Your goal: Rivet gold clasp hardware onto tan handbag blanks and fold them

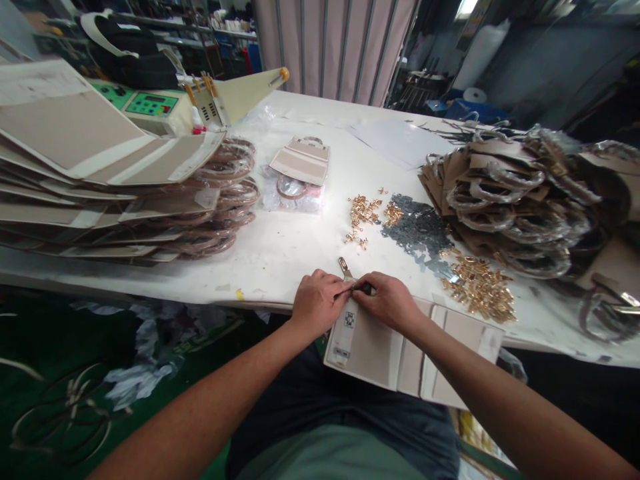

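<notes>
A flat beige bag panel lies across my lap and the table's front edge, with a printed black square mark near its left side. At the panel's upper left corner, a small strap tab with a metal fitting sticks out beyond my fingers. My left hand is closed in a pinch at this corner. Facing it, my right hand pinches from the other side, fingertips almost meeting the left ones. Whatever small piece sits between the fingertips is hidden.
Bag panels with wrapped handles are stacked at left, and more wrapped handles at right. Small gold fittings and flat dark metal pieces lie beyond my right hand. One beige piece sits mid-table, a green-panelled machine behind.
</notes>
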A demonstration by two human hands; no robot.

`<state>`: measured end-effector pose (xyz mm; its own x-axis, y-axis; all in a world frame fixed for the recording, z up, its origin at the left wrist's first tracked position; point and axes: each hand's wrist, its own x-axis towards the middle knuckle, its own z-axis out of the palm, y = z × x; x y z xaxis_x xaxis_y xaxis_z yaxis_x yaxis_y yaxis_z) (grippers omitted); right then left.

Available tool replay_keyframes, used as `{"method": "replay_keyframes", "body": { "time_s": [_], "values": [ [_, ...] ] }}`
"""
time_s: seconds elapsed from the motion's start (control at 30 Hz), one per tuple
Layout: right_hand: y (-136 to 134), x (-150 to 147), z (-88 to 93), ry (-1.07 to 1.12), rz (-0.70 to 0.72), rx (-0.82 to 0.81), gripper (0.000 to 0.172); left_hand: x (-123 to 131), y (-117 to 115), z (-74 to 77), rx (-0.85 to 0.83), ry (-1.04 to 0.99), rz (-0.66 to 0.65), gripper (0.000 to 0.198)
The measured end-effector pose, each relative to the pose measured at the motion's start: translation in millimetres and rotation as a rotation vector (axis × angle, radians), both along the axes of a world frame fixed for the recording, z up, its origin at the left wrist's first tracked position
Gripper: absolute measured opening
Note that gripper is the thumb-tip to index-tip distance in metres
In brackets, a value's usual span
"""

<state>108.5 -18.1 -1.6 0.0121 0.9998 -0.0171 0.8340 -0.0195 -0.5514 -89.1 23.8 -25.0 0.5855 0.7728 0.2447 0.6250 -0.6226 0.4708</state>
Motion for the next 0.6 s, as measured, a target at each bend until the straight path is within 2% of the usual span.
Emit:
{"method": "replay_keyframes", "body": {
  "time_s": [0.13,0.23,0.3,0.47,0.6],
  "values": [
    [2.0,0.7,0.3,0.002,-0.02,-0.009,0.008,0.8,6.5,5.1,-0.11,0.004,0.026,0.033],
    [2.4,0.4,0.5,0.004,-0.024,-0.029,0.007,3.8,17.7,13.6,-0.292,0.019,0.077,0.052],
    [2.7,0.0,0.6,0.0,-0.03,-0.043,0.007,6.0,27.4,20.9,-0.417,0.04,0.045,0.056],
    [3.9,-0.6,0.5,-0.036,-0.055,-0.058,0.006,11.2,49.4,38.7,-0.54,0.132,-0.082,0.025],
    [4.4,0.0,1.6,-0.026,-0.067,-0.068,0.007,18.5,58.9,41.7,-0.595,0.164,-0.089,0.017]
  ]
}}
